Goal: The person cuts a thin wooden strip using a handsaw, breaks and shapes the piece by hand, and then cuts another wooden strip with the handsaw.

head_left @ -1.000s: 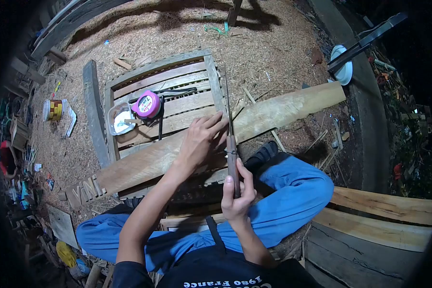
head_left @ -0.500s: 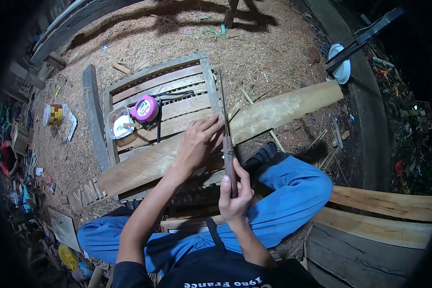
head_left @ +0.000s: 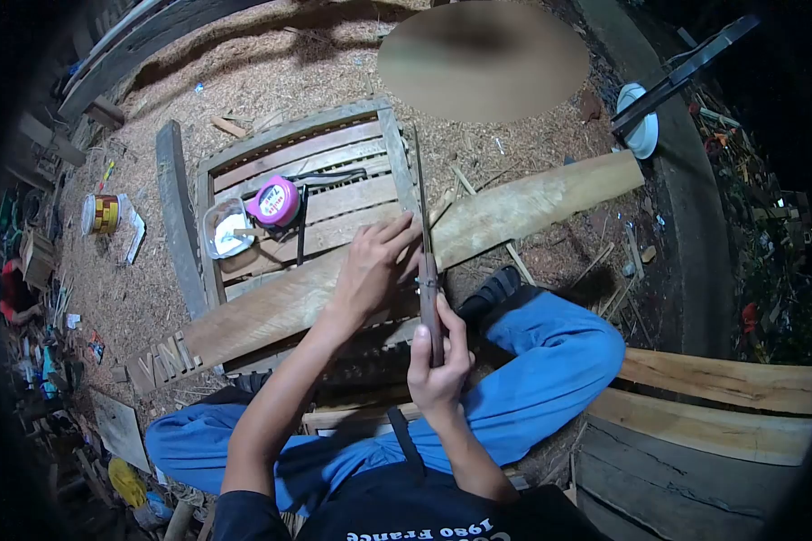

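A long wooden plank [head_left: 541, 206] lies diagonally across a slatted wooden stand [head_left: 352, 194]. My left hand [head_left: 367, 270] presses on the plank with its fingers stretched out, the fingertips close to the blade. My right hand [head_left: 441, 356] is closed round the brown wooden handle of a saw [head_left: 429, 288]. The thin blade points away from me and crosses the plank just right of my left fingers. Several short wood pieces [head_left: 171, 359] rest at the plank's left end. Whether the blade cuts into the wood is too small to tell.
On the stand are a pink tape measure [head_left: 278, 201] and a clear tub [head_left: 228, 229] with white contents. A grey beam [head_left: 179, 216] lies to the left, boards [head_left: 713, 424] at the lower right. A person [head_left: 15, 293] in red shows at the far left. One area at the top is blurred.
The saw and my right hand have shifted slightly left and towards me. My left hand stays pressed on the plank. The person at the far left has moved a little.
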Demonstrator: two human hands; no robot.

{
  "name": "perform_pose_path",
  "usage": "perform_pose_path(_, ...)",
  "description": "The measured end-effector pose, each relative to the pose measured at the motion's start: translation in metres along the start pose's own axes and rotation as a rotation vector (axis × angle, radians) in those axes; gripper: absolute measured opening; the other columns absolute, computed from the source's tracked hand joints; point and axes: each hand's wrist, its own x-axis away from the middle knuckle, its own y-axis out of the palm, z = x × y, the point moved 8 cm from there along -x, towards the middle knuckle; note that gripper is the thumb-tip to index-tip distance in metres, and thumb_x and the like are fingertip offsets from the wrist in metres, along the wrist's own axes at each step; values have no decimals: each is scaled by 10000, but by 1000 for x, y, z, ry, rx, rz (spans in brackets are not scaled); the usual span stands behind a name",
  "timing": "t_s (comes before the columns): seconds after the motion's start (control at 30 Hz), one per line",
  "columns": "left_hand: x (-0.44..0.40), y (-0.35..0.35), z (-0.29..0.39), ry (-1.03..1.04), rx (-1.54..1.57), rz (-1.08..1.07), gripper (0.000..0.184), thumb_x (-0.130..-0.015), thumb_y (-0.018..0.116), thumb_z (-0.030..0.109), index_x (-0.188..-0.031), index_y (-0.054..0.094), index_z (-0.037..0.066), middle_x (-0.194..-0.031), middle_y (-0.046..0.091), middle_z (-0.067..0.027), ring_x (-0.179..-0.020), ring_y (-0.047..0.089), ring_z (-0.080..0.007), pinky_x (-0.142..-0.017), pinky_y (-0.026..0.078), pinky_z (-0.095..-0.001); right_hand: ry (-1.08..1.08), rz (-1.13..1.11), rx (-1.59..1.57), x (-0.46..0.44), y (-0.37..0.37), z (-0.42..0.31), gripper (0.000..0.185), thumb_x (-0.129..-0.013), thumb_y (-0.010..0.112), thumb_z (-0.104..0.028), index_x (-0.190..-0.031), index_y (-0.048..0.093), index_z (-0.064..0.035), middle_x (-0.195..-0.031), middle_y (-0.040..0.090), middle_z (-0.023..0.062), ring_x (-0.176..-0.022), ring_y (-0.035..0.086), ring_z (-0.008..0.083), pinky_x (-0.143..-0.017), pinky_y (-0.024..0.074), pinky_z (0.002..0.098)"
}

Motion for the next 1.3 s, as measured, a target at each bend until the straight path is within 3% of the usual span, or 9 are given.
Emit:
perform_pose_path(0.3,2,0,-4,-7,-17,-34,378,-905,705,205,-1256,680,68,-1323,667,-165,-1141,640,-342,-994,484,-443,43,-34,19,-1,1,5,440,-977,648,-163,-1361,577,38,-1221,701,235,-1029,745,289,-850,584,367)
perform_pose_path(0.37,-3,-4,-3,0,-7,-17,368,-864,744,148,-1217,705,51,-1327,674,-157,-1113,649,-349,-966,498,-439,-133,-18,69,9,-3,1,436,-1009,595,-154,-1382,538,65,-1213,699,208,-686,649,115,-588,526,270)
perform_pose_path(0.4,-4,-5,0,25,-22,11,367,-861,740,146,-1211,700,43,-1323,673,-161,-1109,648,-351,-955,498,-441,-154,-5,81,8,-7,-6,432,-1010,592,-146,-1383,538,64,-1207,701,196,-691,643,111,-591,521,261)
perform_pose_path(0.43,-5,-5,-1,27,-22,19,367,-861,740,146,-1211,700,43,-1323,673,-161,-1109,648,-351,-955,498,-441,-162,-6,82,5,-6,-9,432,-1010,592,-146,-1383,538,64,-1207,701,196,-691,643,111,-591,521,261)
perform_pose_path(0.5,-3,-2,-2,12,2,7,367,-861,740,146,-1208,700,37,-1325,668,-173,-1114,647,-355,-953,496,-447,2,-6,32,-1,-1,2,435,-981,631,-165,-1360,575,40,-1201,701,239,-1006,744,324,-836,584,376)
perform_pose_path(0.83,-1,-4,0,-13,-6,-5,366,-867,736,146,-1215,702,38,-1322,672,-170,-1143,645,-357,-987,494,-440,123,-27,-7,2,4,2,437,-988,622,-173,-1371,572,30,-1153,705,217,-932,746,296,-805,581,361)
perform_pose_path(0.9,-2,-2,-2,13,-13,-15,404,-906,699,212,-1285,666,76,-1323,659,-157,-1147,631,-340,-986,471,-441,-81,45,0,9,-4,-9,431,-993,624,-175,-1379,567,6,-1129,695,199,-907,741,285,-780,571,361)
perform_pose_path(1.1,-1,-4,1,-17,14,-14,376,-858,740,150,-1217,707,45,-1334,669,-162,-1115,644,-361,-981,496,-444,161,-28,-21,2,4,-1,430,-985,625,-173,-1362,580,30,-1199,687,249,-1023,728,306,-862,566,366)
perform_pose_path(1.3,-4,-5,-1,-9,-11,13,356,-881,731,170,-1215,709,51,-1335,669,-156,-1122,641,-357,-985,491,-442,61,10,32,-6,6,-8,430,-987,615,-155,-1363,571,48,-1112,700,220,-883,731,284,-787,572,361)
